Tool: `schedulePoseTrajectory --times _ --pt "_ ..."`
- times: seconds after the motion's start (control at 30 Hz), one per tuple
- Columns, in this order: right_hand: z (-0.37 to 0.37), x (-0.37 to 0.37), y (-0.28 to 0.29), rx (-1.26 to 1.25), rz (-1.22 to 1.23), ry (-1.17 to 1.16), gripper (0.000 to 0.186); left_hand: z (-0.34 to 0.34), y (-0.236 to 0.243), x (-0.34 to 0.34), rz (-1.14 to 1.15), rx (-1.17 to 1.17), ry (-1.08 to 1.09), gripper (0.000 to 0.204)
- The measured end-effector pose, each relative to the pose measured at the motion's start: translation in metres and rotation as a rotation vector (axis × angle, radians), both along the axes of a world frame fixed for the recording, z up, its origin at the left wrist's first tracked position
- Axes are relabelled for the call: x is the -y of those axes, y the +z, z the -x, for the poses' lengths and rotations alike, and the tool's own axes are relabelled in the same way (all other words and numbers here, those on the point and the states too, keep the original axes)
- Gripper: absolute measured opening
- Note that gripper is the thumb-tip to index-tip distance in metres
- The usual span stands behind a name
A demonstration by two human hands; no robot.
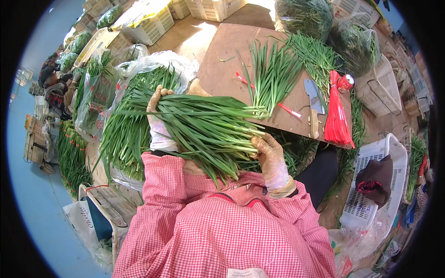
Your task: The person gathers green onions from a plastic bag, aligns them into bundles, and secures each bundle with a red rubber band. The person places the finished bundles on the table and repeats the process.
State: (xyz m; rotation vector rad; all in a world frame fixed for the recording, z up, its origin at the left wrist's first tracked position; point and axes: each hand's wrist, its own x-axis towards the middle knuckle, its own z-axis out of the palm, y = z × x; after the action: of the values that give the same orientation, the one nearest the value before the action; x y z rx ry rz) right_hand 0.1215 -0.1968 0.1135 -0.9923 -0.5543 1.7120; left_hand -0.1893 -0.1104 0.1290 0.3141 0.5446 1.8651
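Note:
A large loose bunch of garlic chives (208,125) lies across in front of my chest, pale stem ends to the right. My left hand (159,101), in a soiled glove, is closed around the leafy part at the left. At the other side my gloved right hand (270,155) is closed on the lower stem ends. Beyond them, on a brown board (227,51), a smaller bunch of chives (274,76) rests over a red strip (291,110). A cleaver (314,109) with a wooden handle lies to its right, beside a sheaf of red ties (337,116).
Left of me, a big heap of chives (123,143) sits in clear plastic (178,62). A red can (346,82) stands at the board's right edge. White crates (380,88) and a basket with a dark cloth (374,180) are on the right. Another person (58,90) sits far left.

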Motion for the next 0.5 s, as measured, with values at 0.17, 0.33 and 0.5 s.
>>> schedulePoseTrajectory --times 0.17,0.33,0.5 --pt "-0.033 -0.009 -0.009 -0.171 -0.003 -0.11 0.03 -0.001 0.008 -0.001 0.049 -0.017 -0.011 0.01" --pt "-0.035 0.011 -0.005 0.283 -0.102 0.02 0.036 -0.002 0.012 0.001 0.084 0.043 -0.073 0.01" --pt "-0.016 0.037 -0.002 0.354 -0.155 0.041 0.038 -0.002 0.01 -0.001 0.129 0.0 0.0 0.007"
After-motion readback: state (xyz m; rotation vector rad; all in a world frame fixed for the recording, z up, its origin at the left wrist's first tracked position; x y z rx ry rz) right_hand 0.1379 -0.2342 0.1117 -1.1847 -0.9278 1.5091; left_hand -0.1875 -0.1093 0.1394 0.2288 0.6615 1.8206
